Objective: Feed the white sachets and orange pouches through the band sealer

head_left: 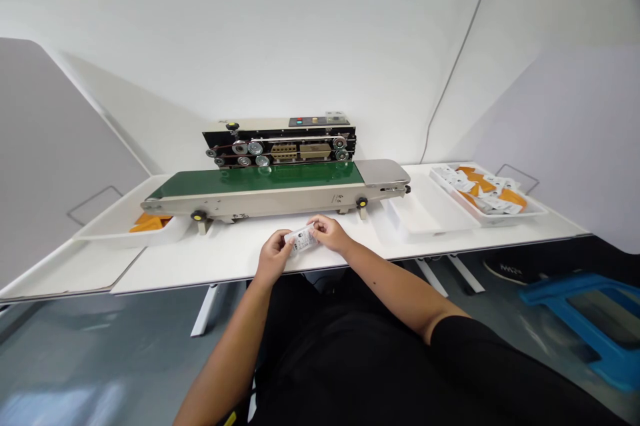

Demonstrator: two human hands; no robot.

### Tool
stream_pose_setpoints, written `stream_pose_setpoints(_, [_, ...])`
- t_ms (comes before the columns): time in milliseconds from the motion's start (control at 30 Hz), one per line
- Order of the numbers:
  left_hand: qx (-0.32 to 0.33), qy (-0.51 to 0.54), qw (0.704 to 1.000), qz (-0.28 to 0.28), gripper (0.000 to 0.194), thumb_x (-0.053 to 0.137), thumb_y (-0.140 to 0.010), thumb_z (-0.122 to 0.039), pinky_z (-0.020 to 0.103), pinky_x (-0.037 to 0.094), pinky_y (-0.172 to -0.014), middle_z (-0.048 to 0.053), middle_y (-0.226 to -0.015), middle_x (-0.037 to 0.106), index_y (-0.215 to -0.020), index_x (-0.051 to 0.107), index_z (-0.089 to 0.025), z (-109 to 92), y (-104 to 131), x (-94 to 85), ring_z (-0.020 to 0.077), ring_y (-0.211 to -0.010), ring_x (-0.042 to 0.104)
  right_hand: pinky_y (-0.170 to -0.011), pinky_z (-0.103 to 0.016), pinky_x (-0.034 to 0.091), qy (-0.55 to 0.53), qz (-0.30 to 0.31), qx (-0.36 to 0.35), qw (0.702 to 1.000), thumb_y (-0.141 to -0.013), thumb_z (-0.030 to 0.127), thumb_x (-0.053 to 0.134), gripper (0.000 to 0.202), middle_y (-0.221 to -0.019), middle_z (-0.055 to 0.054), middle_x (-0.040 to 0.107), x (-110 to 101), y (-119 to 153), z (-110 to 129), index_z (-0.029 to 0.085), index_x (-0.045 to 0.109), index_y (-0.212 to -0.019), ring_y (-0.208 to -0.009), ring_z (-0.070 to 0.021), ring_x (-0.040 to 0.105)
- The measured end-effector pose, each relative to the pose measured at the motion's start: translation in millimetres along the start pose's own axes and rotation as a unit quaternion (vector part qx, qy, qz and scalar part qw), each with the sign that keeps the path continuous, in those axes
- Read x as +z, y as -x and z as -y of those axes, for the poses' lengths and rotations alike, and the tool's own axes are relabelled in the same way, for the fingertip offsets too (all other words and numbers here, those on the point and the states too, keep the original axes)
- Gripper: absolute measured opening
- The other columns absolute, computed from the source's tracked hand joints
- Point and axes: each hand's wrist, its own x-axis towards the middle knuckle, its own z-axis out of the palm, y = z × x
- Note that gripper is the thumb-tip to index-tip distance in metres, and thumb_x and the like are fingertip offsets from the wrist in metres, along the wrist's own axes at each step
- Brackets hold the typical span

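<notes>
Between my two hands is a small white printed packet, held over the front part of the white table. My left hand pinches its left end, thumb on top. At its upper right end, the fingers of my right hand are closed on it. Dark print and a small round mark show on the face turned up to me. Just beyond my hands stands a continuous band sealing machine with a green conveyor belt; no packet lies on the belt.
At the right, a white tray holds many white and orange packets. Another white tray sits beside it. The left white bin contains orange packets. A blue stool stands on the floor at right.
</notes>
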Motion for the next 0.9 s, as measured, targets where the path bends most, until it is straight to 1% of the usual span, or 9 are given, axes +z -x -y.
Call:
stream_pose_setpoints(200, [-0.001, -0.006, 1.000, 0.017, 0.029, 0.066, -0.089, -0.045, 0.024, 0.047, -0.062, 0.002, -0.084, 0.066, -0.102, 0.066, -0.018, 0, 0, -0.6, 0.0168, -0.072, 0.061, -0.057, -0.023, 0.041, 0.003, -0.001, -0.002, 1.000, -0.086, 0.035, 0.065, 0.023, -0.066, 0.006, 0.051, 0, 0, -2, 0.020, 0.062, -0.104, -0.056, -0.0107, 0.051])
stream_pose_setpoints(333, [0.011, -0.015, 1.000, 0.019, 0.028, 0.064, -0.091, -0.043, 0.024, 0.047, -0.063, 0.002, -0.085, 0.067, -0.103, 0.066, -0.019, 2, 1, -0.8, 0.0163, -0.072, 0.061, -0.058, -0.023, 0.041, 0.009, -0.003, -0.004, 1.000, -0.087, 0.035, 0.064, 0.025, -0.070, 0.005, 0.053, 0, 1, -1, 0.020, 0.062, -0.106, -0.058, -0.0110, 0.051])
stream_pose_setpoints(467, [0.033, -0.072, 0.997, 0.015, 0.027, 0.061, -0.092, -0.042, 0.025, 0.046, -0.064, 0.002, -0.085, 0.067, -0.104, 0.067, -0.019, -3, 2, -0.4, 0.0165, -0.071, 0.061, -0.059, -0.023, 0.041, 0.034, -0.001, -0.004, 0.999, -0.088, 0.036, 0.063, 0.027, -0.071, 0.005, 0.052, 0, 2, 0, 0.021, 0.063, -0.111, -0.059, -0.0111, 0.050])
stream_pose_setpoints(567, [0.048, -0.135, 0.989, 0.026, 0.026, 0.058, -0.094, -0.041, 0.026, 0.046, -0.065, 0.001, -0.083, 0.068, -0.103, 0.068, -0.019, -10, 4, 0.7, 0.0164, -0.070, 0.059, -0.060, -0.023, 0.041, 0.048, 0.007, 0.000, 0.999, -0.088, 0.038, 0.063, 0.030, -0.071, 0.005, 0.051, 0, 3, 0, 0.022, 0.063, -0.114, -0.061, -0.0112, 0.049])
stream_pose_setpoints(633, [0.059, -0.165, 0.984, 0.037, 0.026, 0.057, -0.094, -0.041, 0.026, 0.046, -0.065, 0.002, -0.087, 0.070, -0.103, 0.068, -0.019, -15, 5, 1.8, 0.0167, -0.071, 0.060, -0.060, -0.023, 0.040, 0.052, 0.010, -0.002, 0.999, -0.088, 0.038, 0.063, 0.032, -0.072, 0.005, 0.050, 0, 3, 1, 0.022, 0.063, -0.115, -0.062, -0.0114, 0.049])
stream_pose_setpoints(733, [0.074, -0.192, 0.977, 0.047, 0.026, 0.055, -0.095, -0.040, 0.026, 0.047, -0.067, 0.003, -0.095, 0.072, -0.104, 0.068, -0.020, -20, 6, 3.6, 0.0177, -0.074, 0.063, -0.061, -0.024, 0.040, 0.060, 0.008, -0.006, 0.998, -0.088, 0.037, 0.063, 0.031, -0.071, 0.005, 0.048, 1, 3, 3, 0.022, 0.064, -0.115, -0.063, -0.0114, 0.047])
stream_pose_setpoints(900, [0.090, -0.237, 0.966, 0.049, 0.026, 0.052, -0.096, -0.039, 0.027, 0.048, -0.066, 0.003, -0.095, 0.073, -0.107, 0.067, -0.020, -23, 8, 6.6, 0.0184, -0.074, 0.064, -0.061, -0.024, 0.039, 0.066, 0.008, 0.001, 0.998, -0.087, 0.036, 0.063, 0.030, -0.071, 0.005, 0.048, 1, 2, 4, 0.021, 0.065, -0.112, -0.063, -0.0116, 0.046])
